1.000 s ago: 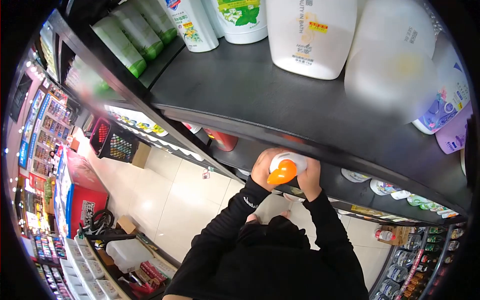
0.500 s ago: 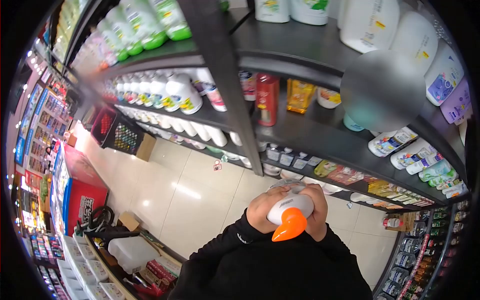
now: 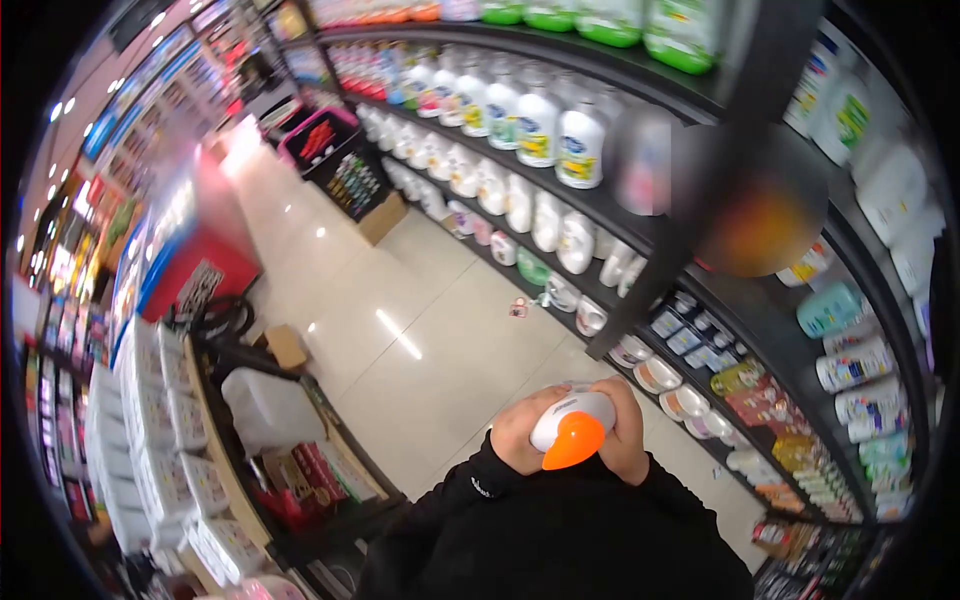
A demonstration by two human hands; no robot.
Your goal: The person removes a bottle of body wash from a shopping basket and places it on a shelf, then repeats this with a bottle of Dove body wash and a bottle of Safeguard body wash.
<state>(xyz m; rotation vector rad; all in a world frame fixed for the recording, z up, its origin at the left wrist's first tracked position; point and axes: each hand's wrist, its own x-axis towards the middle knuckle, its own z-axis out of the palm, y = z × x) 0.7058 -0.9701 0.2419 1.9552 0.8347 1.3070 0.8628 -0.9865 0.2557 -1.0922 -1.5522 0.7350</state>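
I hold a white bottle with an orange cap (image 3: 568,428) close to my chest, the cap pointing toward me. My left hand (image 3: 520,432) wraps its left side and my right hand (image 3: 626,438) wraps its right side. Both arms are in black sleeves (image 3: 470,500). The bottle is clear of the shelves, above the tiled floor (image 3: 430,330).
Dark store shelving (image 3: 640,260) runs along the right, stocked with white and green bottles (image 3: 520,130) above and small jars and packets (image 3: 740,390) lower down. A cart with a plastic jug and boxes (image 3: 265,410) stands at lower left. A red display (image 3: 215,270) and black-and-pink basket (image 3: 340,160) sit farther down the aisle.
The bottle came away from under the shelf and down to my chest. My view has turned left, showing more of the aisle and the long row of bottles.
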